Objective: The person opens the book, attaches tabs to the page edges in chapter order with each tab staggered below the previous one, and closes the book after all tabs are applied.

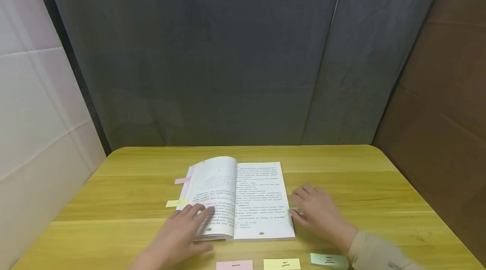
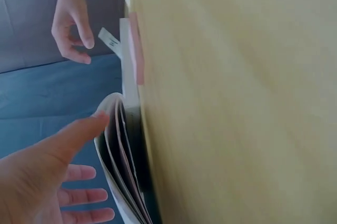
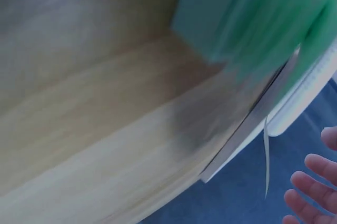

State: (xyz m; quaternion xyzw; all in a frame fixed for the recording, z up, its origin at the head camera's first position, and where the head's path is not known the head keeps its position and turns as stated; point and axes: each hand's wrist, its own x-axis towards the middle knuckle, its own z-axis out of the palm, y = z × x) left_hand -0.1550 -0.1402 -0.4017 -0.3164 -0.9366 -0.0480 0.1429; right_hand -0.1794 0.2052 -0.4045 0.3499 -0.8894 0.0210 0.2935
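An open book (image 1: pixel 262 198) lies on the table, printed pages facing up. Pink (image 1: pixel 181 181) and yellow (image 1: pixel 174 203) sticky notes jut from its left side. A pale green sticky note (image 2: pixel 110 42) with dark strokes sticks out past the right page's edge. My left hand (image 1: pixel 184 232) rests on the lower left page with its fingers spread; its thumb (image 2: pixel 87 129) is by the curved page edges. Beside the green note is my right hand (image 1: pixel 319 213), fingers loosely bent; the left wrist view shows it apart from the note, holding nothing.
Along the table's near edge sit three marked sticky-note pads: pink (image 1: pixel 234 265), yellow (image 1: pixel 282 265) and green (image 1: pixel 329 260). The green pad is blurred in the right wrist view. A dark curtain (image 1: pixel 209 59) hangs behind the wooden table (image 1: pixel 125 185).
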